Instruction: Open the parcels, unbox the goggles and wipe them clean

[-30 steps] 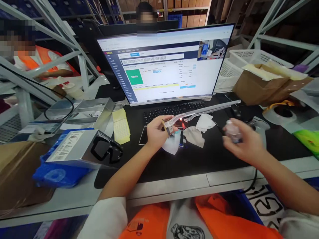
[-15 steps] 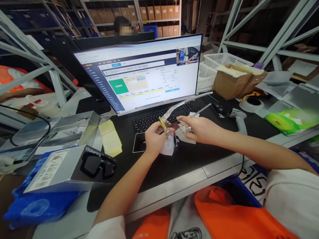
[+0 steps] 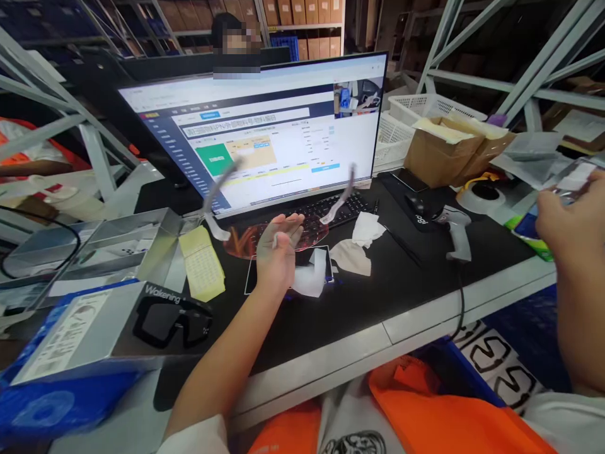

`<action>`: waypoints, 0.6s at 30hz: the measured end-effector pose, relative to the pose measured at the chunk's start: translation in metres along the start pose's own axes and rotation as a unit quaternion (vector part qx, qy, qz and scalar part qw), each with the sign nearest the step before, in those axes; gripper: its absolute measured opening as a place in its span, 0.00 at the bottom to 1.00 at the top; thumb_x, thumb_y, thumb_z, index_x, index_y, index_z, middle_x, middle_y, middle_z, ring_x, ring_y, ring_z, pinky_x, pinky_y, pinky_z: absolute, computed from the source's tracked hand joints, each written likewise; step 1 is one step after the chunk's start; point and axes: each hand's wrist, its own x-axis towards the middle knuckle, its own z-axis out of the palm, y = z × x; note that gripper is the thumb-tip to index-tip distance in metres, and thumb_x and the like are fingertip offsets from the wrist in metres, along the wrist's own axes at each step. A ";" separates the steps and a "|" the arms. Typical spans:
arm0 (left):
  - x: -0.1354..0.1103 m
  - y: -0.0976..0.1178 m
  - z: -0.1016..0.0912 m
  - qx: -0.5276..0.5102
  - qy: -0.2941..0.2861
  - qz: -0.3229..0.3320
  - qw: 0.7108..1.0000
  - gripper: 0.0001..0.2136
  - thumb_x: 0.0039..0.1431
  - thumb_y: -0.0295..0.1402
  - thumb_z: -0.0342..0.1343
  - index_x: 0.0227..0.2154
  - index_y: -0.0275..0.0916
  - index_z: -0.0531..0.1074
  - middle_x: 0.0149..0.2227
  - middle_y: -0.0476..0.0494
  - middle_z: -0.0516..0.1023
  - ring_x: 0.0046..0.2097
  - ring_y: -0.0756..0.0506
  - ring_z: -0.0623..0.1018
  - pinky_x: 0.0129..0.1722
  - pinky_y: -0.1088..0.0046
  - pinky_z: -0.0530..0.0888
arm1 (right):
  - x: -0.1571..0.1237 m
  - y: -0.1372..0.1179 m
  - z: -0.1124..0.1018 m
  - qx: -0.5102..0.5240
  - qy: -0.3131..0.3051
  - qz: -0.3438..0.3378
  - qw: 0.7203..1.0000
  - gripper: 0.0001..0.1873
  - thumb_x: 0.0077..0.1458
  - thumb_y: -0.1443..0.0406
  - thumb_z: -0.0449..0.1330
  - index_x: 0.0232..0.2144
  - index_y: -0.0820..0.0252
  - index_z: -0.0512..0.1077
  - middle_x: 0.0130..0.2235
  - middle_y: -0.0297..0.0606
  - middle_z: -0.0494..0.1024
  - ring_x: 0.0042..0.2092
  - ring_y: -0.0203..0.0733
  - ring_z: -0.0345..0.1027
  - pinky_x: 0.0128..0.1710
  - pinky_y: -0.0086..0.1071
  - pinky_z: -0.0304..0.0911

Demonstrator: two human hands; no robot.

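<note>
My left hand (image 3: 278,255) is raised over the desk, palm towards me, its thumb and fingers at the middle of a pair of glasses (image 3: 309,233). The glasses have a reddish see-through lens and clear temples that stand up, smeared by motion. Part of the lens is hidden behind the hand. At the far right my right hand (image 3: 570,211) is closed around a clear bottle (image 3: 576,174) with a white part. A crumpled white wipe (image 3: 312,277) lies just below the glasses, and a beige cloth (image 3: 352,257) lies to its right.
A monitor (image 3: 283,145) and keyboard (image 3: 354,205) stand behind. A grey glasses box (image 3: 118,321) and yellow label sheets (image 3: 202,265) lie left. To the right are a scanner (image 3: 456,233), tape roll (image 3: 481,194) and cardboard box (image 3: 439,151). Another person (image 3: 234,47) sits beyond the monitor.
My right hand has left the glasses and moved far right to the clear bottle. In my left hand the glasses have turned from edge-on to lens-on, with the temples now spread apart.
</note>
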 end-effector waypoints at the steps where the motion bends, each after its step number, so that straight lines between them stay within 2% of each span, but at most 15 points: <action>1: 0.001 0.000 0.001 -0.015 0.004 -0.022 1.000 0.23 0.45 0.50 0.75 0.42 0.45 0.80 0.45 0.44 0.84 0.51 0.41 0.83 0.59 0.58 0.75 | 0.016 0.013 0.009 -0.037 -0.031 0.028 0.998 0.36 0.45 0.72 0.70 0.58 0.64 0.70 0.49 0.58 0.80 0.49 0.53 0.75 0.44 0.43 0.64; 4: 0.002 -0.001 0.005 -0.032 0.027 -0.088 0.995 0.23 0.46 0.50 0.74 0.40 0.42 0.80 0.42 0.44 0.85 0.48 0.43 0.83 0.58 0.60 0.76 | 0.052 0.043 0.028 -0.120 -0.125 0.078 0.982 0.30 0.52 0.66 0.71 0.56 0.72 0.72 0.52 0.65 0.77 0.52 0.55 0.71 0.45 0.44 0.58; 6: 0.003 -0.001 0.006 -0.020 0.044 -0.117 0.992 0.21 0.48 0.49 0.74 0.39 0.41 0.80 0.40 0.45 0.85 0.47 0.44 0.83 0.57 0.61 0.76 | 0.067 0.057 0.038 -0.128 -0.152 0.088 0.976 0.29 0.55 0.65 0.69 0.56 0.77 0.72 0.52 0.67 0.76 0.51 0.53 0.70 0.44 0.43 0.55; 9: 0.004 -0.003 0.005 0.024 0.063 -0.120 0.991 0.19 0.48 0.46 0.74 0.38 0.40 0.79 0.38 0.46 0.84 0.44 0.44 0.83 0.55 0.60 0.77 | 0.085 0.073 0.054 -0.130 -0.138 0.101 0.977 0.31 0.54 0.65 0.68 0.56 0.80 0.69 0.51 0.67 0.75 0.51 0.50 0.71 0.43 0.41 0.54; 14: 0.008 -0.006 -0.001 0.085 0.078 -0.059 0.992 0.21 0.46 0.43 0.76 0.39 0.39 0.79 0.38 0.44 0.84 0.43 0.45 0.82 0.51 0.66 0.77 | 0.099 0.090 0.084 -0.125 -0.101 0.126 0.979 0.33 0.52 0.65 0.70 0.54 0.84 0.66 0.49 0.68 0.75 0.50 0.48 0.72 0.41 0.40 0.54; 18: 0.009 -0.004 -0.002 0.099 0.084 -0.057 0.990 0.22 0.44 0.43 0.77 0.40 0.38 0.79 0.38 0.43 0.84 0.40 0.46 0.82 0.46 0.70 0.77 | 0.096 0.096 0.104 -0.103 -0.069 0.115 0.986 0.35 0.50 0.55 0.70 0.46 0.85 0.70 0.44 0.74 0.75 0.43 0.48 0.74 0.35 0.42 0.54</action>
